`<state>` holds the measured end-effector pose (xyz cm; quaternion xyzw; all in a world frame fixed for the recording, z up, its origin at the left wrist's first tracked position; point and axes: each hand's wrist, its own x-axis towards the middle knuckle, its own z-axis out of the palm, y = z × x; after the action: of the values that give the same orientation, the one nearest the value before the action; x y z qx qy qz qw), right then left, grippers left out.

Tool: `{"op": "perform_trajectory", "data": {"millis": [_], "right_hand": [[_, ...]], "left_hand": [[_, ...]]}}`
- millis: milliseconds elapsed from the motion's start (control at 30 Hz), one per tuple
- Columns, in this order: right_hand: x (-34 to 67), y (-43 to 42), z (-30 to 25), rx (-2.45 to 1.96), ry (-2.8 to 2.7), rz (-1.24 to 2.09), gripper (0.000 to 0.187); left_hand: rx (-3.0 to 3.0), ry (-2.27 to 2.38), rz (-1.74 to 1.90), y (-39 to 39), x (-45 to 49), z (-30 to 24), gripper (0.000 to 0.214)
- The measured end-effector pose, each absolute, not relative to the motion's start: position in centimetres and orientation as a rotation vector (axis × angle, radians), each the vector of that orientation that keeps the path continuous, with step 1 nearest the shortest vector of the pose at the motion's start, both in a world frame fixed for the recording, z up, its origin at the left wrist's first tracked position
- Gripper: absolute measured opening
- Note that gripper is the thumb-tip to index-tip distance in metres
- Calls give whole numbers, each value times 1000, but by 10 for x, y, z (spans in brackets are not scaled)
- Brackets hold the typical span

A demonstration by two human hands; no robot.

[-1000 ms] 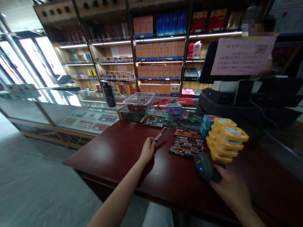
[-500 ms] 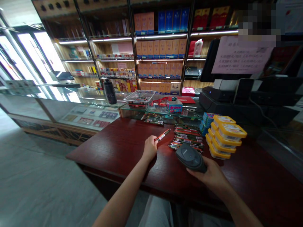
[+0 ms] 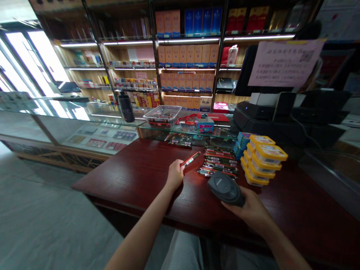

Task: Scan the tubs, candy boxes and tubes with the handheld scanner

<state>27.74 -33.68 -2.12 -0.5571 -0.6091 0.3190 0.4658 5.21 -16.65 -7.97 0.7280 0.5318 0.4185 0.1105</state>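
Observation:
My left hand (image 3: pixel 174 176) pinches one end of a slim, orange-red stick-shaped packet (image 3: pixel 192 158) with a pale label, held tilted over the dark red desk (image 3: pixel 126 170). In my right hand (image 3: pixel 253 210) is a dark grey handheld barcode scanner (image 3: pixel 225 188), its head pointing away from me toward the packets. Beyond the scanner, several similar stick packets (image 3: pixel 221 160) lie side by side in a column. What is inside the wrappers cannot be made out.
Yellow-lidded clear boxes (image 3: pixel 266 162) are stacked to the right, beside blue packs (image 3: pixel 242 145). On the glass counter stand a clear plastic tray (image 3: pixel 163 115), a dark bottle (image 3: pixel 126 108) and a small colourful box (image 3: pixel 205 125). A monitor with a pink paper sheet (image 3: pixel 285 63) rises at back right.
The view has shifted slightly, so most things sit a little further left. Both hands keep their grips on the packet and the scanner, with barely any movement.

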Motion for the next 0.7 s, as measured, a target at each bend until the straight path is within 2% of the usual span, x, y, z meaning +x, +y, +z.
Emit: {"op": "perform_trajectory", "data": {"millis": [267,567,700], "right_hand": [[279,-341,-20,-1333,-1507,800,39],[283,-357,-13,-1441,-1448,767,30],[286,-360,-17,-1432,-1459,776,32]], "left_hand": [[2215,1544,1238,-163,48,-84,15],[2186,1527,1234,-165,49,-82,16],[2135,1545,1212,-165,49,-80,16]]}}
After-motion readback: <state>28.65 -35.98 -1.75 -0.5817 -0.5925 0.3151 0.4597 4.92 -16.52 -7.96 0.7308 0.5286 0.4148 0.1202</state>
